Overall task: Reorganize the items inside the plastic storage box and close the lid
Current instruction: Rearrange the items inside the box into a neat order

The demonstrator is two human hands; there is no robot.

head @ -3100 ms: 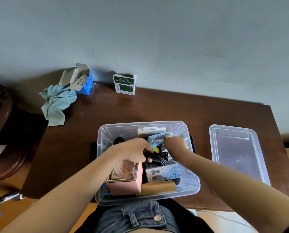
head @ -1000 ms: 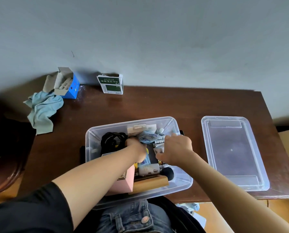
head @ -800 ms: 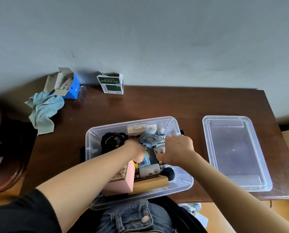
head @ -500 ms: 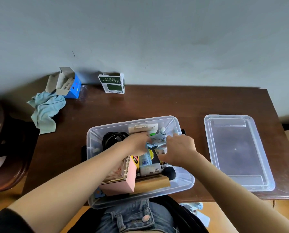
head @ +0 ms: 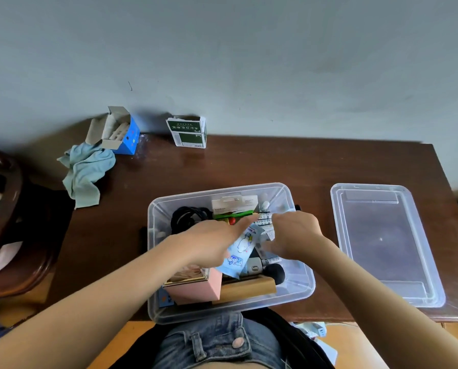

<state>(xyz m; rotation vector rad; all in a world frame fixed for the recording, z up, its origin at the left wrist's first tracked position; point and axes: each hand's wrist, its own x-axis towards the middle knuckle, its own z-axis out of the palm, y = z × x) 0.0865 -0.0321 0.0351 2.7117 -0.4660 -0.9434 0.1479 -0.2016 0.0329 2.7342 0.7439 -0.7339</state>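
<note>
L hand holds blue packet | R hand in box | lid off

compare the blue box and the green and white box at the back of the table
The blue box has its flap open, its contents showing, beside a crumpled cloth. The green and white box stands apart from it to the right, upright, printed face forward. Both are small cartons near the wall.

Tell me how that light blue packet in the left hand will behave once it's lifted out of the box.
The light blue packet looks like thin film, so it will probably flop and crinkle. It appears flat, hence likely light. The left hand holds it by its upper part, so the lower end may sag.
</note>
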